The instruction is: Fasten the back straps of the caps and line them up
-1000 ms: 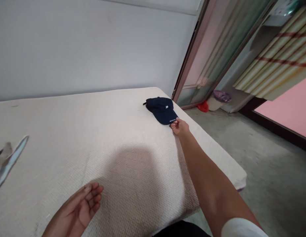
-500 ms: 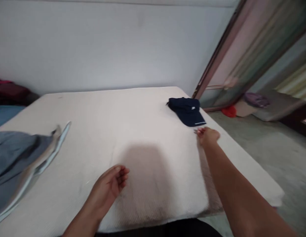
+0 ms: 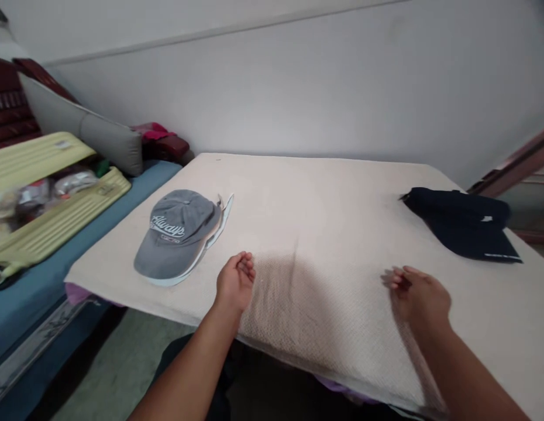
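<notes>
The left grip (image 3: 236,282) is released, its fingers loosely curled. Near it, to its left and slightly farther off, lies the grey cap (image 3: 179,231) on the bench (image 3: 324,193), a pale brim (image 3: 170,282) beneath. The right grip (image 3: 423,297), also released and half-curled, has the navy cap (image 3: 462,221) beyond it, rightward, apart.

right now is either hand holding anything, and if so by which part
Nothing appears held: the left hand is apart from the gray cap, and the right hand is apart from the navy cap.
</notes>
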{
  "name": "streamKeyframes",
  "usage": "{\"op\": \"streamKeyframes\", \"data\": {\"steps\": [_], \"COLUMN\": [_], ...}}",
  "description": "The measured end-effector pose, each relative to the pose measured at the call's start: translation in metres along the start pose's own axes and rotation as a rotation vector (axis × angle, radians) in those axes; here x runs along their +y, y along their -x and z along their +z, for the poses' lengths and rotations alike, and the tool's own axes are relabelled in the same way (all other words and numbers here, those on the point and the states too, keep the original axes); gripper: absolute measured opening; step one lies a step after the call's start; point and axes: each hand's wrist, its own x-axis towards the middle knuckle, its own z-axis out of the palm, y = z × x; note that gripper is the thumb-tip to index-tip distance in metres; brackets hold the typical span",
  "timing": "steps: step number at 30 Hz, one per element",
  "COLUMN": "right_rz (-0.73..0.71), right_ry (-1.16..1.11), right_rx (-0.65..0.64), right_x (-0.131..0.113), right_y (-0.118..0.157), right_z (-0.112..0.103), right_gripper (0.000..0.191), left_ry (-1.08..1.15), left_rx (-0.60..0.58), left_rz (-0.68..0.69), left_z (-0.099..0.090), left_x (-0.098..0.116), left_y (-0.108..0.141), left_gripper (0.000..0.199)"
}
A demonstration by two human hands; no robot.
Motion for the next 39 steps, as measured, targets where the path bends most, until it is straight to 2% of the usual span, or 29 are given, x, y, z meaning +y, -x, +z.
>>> {"op": "streamKeyframes", "data": {"steps": [4,7,10,15,23,35,39], "right_rz": [0.091,0.136,0.204,0.307,0.355,0.361,0.367], "right_ry": [-0.003,-0.003,-0.017,0.008,0.096,0.151,0.161], "right_rx": [-0.144,-0.223,-0.328,-0.445,-0.52,-0.557,-0.558], "right_x": [0.024,0.035,0.043,0.051,0.053,0.048,0.047], "right_y": [0.051,0.077,0.094,0.115,0.134,0.138,0.141], "right_z": [0.037,0.061,0.082,0.105,0.113,0.114,0.116], "right_gripper": [0.023,0.024,0.021,0.019,0.019,0.015,0.015], "left_ry": [0.125,0.172,0.19,0.177,0.14,0.04,0.001], "left_rx": [0.079,0.139,0.187,0.246,0.322,0.371,0.364], "left_rz": [0.123,0.183,0.222,0.251,0.396,0.631,0.655], "left_z": [-0.023,-0.041,-0.056,-0.075,-0.102,-0.118,-0.122], "left_x": [0.041,0.063,0.074,0.075,0.081,0.08,0.084], "left_y": [-0.009,-0.013,-0.015,-0.015,-0.009,-0.01,-0.006], "left_gripper": [0.018,0.02,0.018,0.016,0.016,0.008,0.011]}}
